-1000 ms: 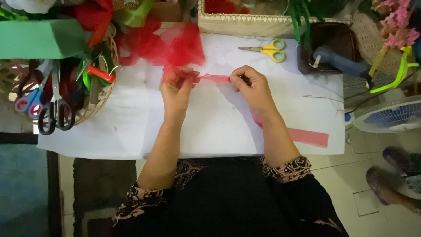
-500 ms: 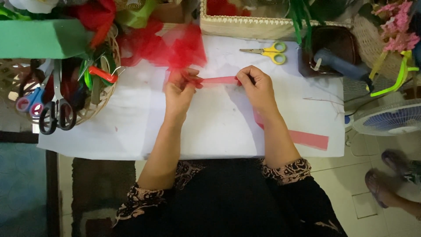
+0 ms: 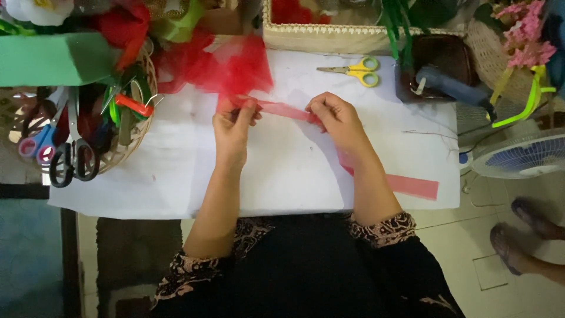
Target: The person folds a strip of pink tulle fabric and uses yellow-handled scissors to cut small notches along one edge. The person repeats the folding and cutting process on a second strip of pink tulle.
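Ribbon (image 3: pixel 282 108), a narrow strip of sheer red, is stretched between our two hands above the white table (image 3: pixel 176 176). Our left hand (image 3: pixel 232 126) pinches one end between thumb and fingertips, close to a loose heap of red netting (image 3: pixel 229 68) that lies at the far side of the table. Our right hand (image 3: pixel 336 118) is closed on the strip further along, fingers curled over it. From there the ribbon runs under our right wrist and forearm and comes out again near the right edge of the table, where its free end (image 3: pixel 415 186) lies flat.

Yellow scissors (image 3: pixel 353 70) rest shut on the table beyond our right hand, well apart from it, just in front of a woven tray (image 3: pixel 329 38) with a pale rim. To the right of them we see a dark box (image 3: pixel 441 56) with a blue-grey glue gun (image 3: pixel 453 88) lying in it. On the left, a round basket (image 3: pixel 126 147) overhangs the table and holds tools; black-handled scissors (image 3: pixel 73 159) and a blue-and-pink pair (image 3: pixel 35 144) hang at its near side, and an orange-handled tool (image 3: pixel 132 106) lies across it. A green sheet (image 3: pixel 53 59) sits above the basket. At the far right a fan (image 3: pixel 518 156) stands on the floor, and another person's feet (image 3: pixel 524 232) show beside it.
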